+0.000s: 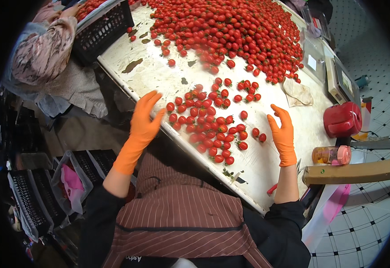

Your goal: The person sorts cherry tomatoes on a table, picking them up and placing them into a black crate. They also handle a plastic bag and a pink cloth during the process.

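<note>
A loose cluster of red cherry tomatoes [208, 124] with green stems lies on the white worn table [258, 181] in front of me. My left hand [145, 117], in an orange rubber glove, is at the table's near edge, just left of the cluster. Its fingers are apart and hold nothing. On the cluster's other side is my right hand [283, 134], gloved the same way, with thumb and fingers spread and nothing between them. Two single tomatoes [259, 134] lie closest to it. Farther back rises a big heap of cherry tomatoes [235, 30].
At the far left a person's sleeve [44, 50] is beside a black slatted crate [104, 31] of tomatoes. Along the right stand a scale [344, 80], a red device [343, 119], a jar with a pink lid [330, 155] and a cardboard piece [354, 171]. A cloth [297, 92] lies near the heap.
</note>
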A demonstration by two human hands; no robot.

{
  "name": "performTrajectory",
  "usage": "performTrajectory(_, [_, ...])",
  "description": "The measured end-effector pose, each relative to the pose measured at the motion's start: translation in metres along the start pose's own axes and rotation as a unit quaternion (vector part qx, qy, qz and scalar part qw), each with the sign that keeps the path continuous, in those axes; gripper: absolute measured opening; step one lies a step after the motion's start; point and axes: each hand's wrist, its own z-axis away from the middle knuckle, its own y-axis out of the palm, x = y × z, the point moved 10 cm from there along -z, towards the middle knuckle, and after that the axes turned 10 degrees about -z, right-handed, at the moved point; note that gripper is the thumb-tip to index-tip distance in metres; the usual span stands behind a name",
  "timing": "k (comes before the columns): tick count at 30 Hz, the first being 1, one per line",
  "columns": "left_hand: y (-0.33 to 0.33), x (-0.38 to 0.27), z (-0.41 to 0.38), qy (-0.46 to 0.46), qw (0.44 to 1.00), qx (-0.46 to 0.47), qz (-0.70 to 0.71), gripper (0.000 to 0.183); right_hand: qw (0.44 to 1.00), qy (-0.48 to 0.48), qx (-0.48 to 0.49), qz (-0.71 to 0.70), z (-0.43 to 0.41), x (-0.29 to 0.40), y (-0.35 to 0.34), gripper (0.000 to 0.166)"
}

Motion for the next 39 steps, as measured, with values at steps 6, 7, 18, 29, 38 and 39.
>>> performTrajectory(6, [0.099, -0.046, -0.029, 0.1, 0.983, 0.109, -0.112, 0.072, 1.0, 0.02, -0.011, 0.013, 0.002, -0.032, -0.006, 0.041])
performTrajectory(7, [0.103, -0.053, -0.03, 0.099, 0.983, 0.122, -0.091, 0.073, 1.0, 0.018, -0.012, 0.014, -0.001, -0.033, -0.005, 0.041])
performTrajectory(18, [0.116, -0.103, -0.087, 0.147, 0.98, 0.096, -0.099, 0.025, 0.995, -0.095, 0.01, 0.008, -0.069, 0.014, 0.037, 0.041])
performTrajectory(29, [0.13, -0.072, -0.082, 0.044, 0.974, 0.175, 0.136, 0.016, 0.971, -0.159, 0.177, -0.032, -0.037, 0.059, 0.111, 0.055])
performTrajectory(38, [0.122, 0.013, -0.056, -0.308, 0.846, 0.14, 0.412, 0.031, 0.976, -0.216, -0.005, -0.009, -0.108, -0.002, 0.049, 0.045])
performTrajectory(39, [0.122, 0.014, -0.055, -0.317, 0.838, 0.136, 0.423, 0.032, 0.992, -0.119, -0.035, 0.006, -0.138, -0.035, 0.039, 0.048])
